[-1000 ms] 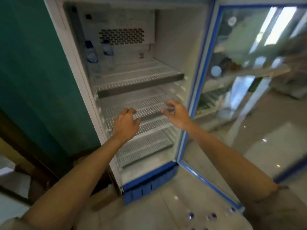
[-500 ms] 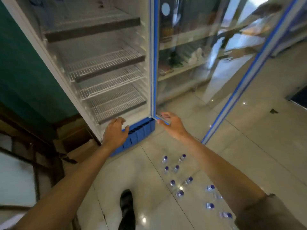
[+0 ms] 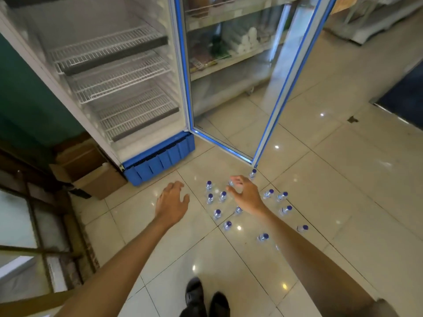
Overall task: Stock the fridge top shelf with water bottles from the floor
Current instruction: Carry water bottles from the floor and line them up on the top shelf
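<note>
Several small clear water bottles [image 3: 217,213] with blue caps stand on the tiled floor in front of the fridge [image 3: 158,161]. My right hand [image 3: 246,194] hovers over the middle of the group, fingers spread and loosely bent, holding nothing. My left hand [image 3: 172,201] hangs to the left of the bottles over bare tile, fingers relaxed and empty. The fridge stands open, with white wire shelves [image 3: 109,49] that hold nothing. Its top shelf is out of the frame.
The glass fridge door [image 3: 263,92] with a blue frame stands open to the right, its lower corner next to one bottle [image 3: 252,173]. Cardboard boxes [image 3: 96,179] sit left of the fridge. My dark shoes [image 3: 203,298] are at the bottom. A shop shelf shows through the door.
The view has tilted down from the fridge interior to the floor. Both hands have dropped from the shelves to just above the bottles on the floor.
</note>
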A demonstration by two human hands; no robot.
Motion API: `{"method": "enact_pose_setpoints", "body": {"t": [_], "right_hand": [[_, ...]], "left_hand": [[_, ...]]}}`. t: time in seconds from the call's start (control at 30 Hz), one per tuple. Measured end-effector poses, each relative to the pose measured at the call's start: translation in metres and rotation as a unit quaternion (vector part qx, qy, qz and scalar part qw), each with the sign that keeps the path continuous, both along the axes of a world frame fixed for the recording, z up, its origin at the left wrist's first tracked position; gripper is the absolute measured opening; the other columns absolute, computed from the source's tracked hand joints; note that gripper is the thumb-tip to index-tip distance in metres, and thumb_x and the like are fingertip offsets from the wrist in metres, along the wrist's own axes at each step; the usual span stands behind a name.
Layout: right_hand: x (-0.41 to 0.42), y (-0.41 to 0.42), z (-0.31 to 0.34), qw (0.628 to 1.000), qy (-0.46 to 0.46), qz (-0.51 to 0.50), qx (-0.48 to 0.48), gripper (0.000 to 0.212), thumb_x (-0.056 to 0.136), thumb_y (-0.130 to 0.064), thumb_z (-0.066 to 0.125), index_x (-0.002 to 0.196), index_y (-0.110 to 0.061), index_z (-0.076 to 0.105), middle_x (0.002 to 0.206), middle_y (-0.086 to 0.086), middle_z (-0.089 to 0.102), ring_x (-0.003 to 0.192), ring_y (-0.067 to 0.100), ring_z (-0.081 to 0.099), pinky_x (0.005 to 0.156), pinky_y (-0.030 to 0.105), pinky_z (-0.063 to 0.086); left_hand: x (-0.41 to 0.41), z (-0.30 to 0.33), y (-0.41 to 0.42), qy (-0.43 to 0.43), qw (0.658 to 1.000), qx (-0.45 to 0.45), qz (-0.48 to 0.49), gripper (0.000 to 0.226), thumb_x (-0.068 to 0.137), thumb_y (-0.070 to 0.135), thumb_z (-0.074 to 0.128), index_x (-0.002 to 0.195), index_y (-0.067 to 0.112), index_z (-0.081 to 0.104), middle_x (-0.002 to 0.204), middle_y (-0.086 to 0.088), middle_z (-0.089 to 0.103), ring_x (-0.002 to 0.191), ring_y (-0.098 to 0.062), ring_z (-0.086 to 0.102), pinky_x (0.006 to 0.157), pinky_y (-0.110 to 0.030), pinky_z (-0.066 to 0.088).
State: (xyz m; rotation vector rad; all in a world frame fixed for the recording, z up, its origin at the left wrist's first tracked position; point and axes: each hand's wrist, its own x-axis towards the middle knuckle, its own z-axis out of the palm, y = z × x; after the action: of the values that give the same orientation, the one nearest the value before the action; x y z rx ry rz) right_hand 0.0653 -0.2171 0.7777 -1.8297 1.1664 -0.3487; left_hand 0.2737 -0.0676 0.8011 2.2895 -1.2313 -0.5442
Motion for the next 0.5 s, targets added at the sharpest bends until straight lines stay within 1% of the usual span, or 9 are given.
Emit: {"method": "enact_pose_setpoints", "body": {"t": [0.07,0.17,0.33,0.43,0.5], "right_hand": [[-0.012,0.01,-0.017,0.999,0.014,-0.031,0.012,0.044,0.089,-0.032,0.071,0.127,-0.012,0.06,0.125,0.004,0.064,0.117,0.014,0.06,0.096,0.02,0.042],[-0.028,0.023,-0.049,0.997,0.048,-0.059,0.034,0.046,0.087,-0.034,0.073,0.126,-0.013,0.061,0.122,0.007,0.065,0.115,0.018,0.062,0.099,0.027,0.046],[-0.052,0.035,-0.11,0.991,0.086,-0.068,0.075,0.052,0.087,-0.034,0.073,0.131,-0.012,0.057,0.129,0.008,0.06,0.119,0.018,0.058,0.098,0.024,0.043],[-0.068,0.038,-0.162,0.986,0.122,-0.059,0.096,0.056,0.087,-0.035,0.073,0.134,-0.011,0.055,0.132,0.007,0.059,0.122,0.018,0.056,0.098,0.022,0.042],[-0.076,0.037,-0.202,0.983,0.14,-0.053,0.109,0.059,0.086,-0.035,0.074,0.136,-0.011,0.053,0.132,0.008,0.058,0.123,0.019,0.056,0.1,0.024,0.043]], "left_hand": [[-0.006,-0.019,0.007,0.008,1.0,0.022,-0.012,0.032,0.093,0.028,0.055,0.122,0.013,0.054,0.116,-0.004,0.058,0.104,-0.023,0.057,0.087,-0.038,0.047],[-0.01,-0.054,0.014,0.031,0.997,0.062,-0.024,0.034,0.093,0.029,0.055,0.123,0.013,0.054,0.118,-0.006,0.058,0.106,-0.025,0.057,0.087,-0.04,0.049],[-0.025,-0.117,0.015,0.07,0.991,0.115,-0.022,0.035,0.095,0.027,0.053,0.126,0.013,0.052,0.122,-0.006,0.056,0.109,-0.025,0.055,0.091,-0.038,0.046],[-0.039,-0.164,0.015,0.092,0.986,0.141,-0.02,0.034,0.095,0.027,0.053,0.126,0.013,0.053,0.123,-0.006,0.056,0.109,-0.025,0.055,0.09,-0.036,0.046],[-0.048,-0.202,0.011,0.096,0.983,0.154,-0.021,0.034,0.095,0.027,0.053,0.126,0.014,0.053,0.124,-0.006,0.054,0.111,-0.025,0.054,0.09,-0.037,0.046]]}}
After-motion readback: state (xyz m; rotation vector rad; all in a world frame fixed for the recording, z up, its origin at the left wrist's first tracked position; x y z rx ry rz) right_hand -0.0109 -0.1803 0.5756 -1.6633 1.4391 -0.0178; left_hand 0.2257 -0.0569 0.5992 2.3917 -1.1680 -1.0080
